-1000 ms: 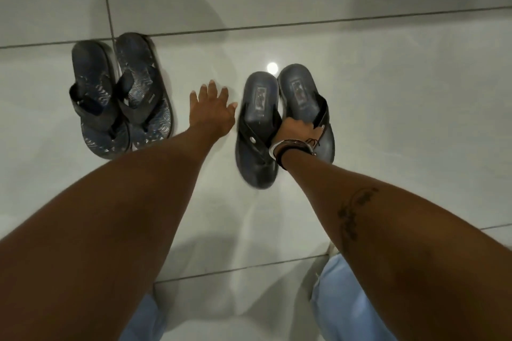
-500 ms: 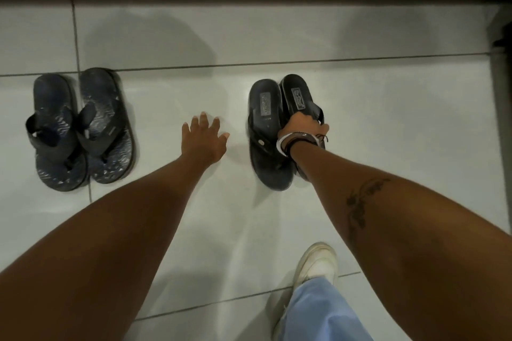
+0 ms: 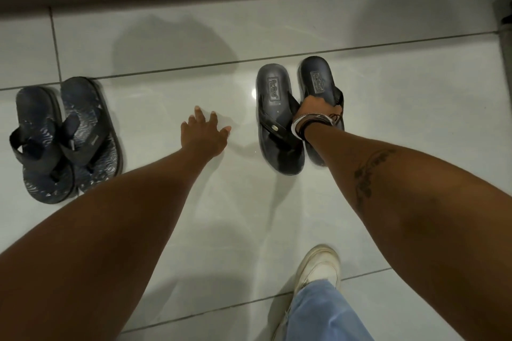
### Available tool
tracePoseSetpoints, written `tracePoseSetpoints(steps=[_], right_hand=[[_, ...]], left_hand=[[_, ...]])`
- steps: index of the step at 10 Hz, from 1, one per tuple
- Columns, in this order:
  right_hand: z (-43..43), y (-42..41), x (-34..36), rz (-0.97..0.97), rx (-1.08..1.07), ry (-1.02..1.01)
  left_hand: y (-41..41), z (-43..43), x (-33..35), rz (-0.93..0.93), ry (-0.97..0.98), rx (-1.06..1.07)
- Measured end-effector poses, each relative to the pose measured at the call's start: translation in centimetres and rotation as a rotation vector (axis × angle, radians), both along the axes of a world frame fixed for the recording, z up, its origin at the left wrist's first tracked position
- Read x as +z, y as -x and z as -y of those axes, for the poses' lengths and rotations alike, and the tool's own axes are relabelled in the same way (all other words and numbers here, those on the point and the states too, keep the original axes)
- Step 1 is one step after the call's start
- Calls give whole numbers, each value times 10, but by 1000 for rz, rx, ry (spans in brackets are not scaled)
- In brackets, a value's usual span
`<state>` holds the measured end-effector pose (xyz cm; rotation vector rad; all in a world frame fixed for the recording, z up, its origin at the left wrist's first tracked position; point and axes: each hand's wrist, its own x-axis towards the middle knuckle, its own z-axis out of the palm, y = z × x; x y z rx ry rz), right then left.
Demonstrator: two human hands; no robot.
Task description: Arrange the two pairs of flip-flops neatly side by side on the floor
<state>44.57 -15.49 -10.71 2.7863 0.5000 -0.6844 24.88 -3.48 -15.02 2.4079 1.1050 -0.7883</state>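
1. The right hand is closed around the strap of the right-hand black flip-flop of the plain black pair, at about mid-length of the sandal; bangles circle the wrist
2. Its mate, the other black flip-flop, lies just beside it on the left, the two nearly touching, heels pointing away from the person
3. The left hand is empty, fingers spread apart, palm down over the tiled floor between the two pairs
4. The patterned blue pair sits well apart on the left, its two sandals overlapping, also on the floor
5. A white sneaker and a light jeans leg show at the bottom
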Motion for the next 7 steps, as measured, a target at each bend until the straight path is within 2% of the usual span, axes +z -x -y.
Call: tracePoseSetpoints(steps=[2,5,6,7], right_hand=[[-7,2,-3,-8,63,17],[-9,3,-11,39,73,-1],[-10,3,-14,-15,46,9],[-13,6,-5,31,33,9]], left_hand=[[-4,3,5,-12,0,7],[-1,1,4,-7,6,5],[2,-1,8,-14,13,-20],[-1,-5,18,33,-8,-17]])
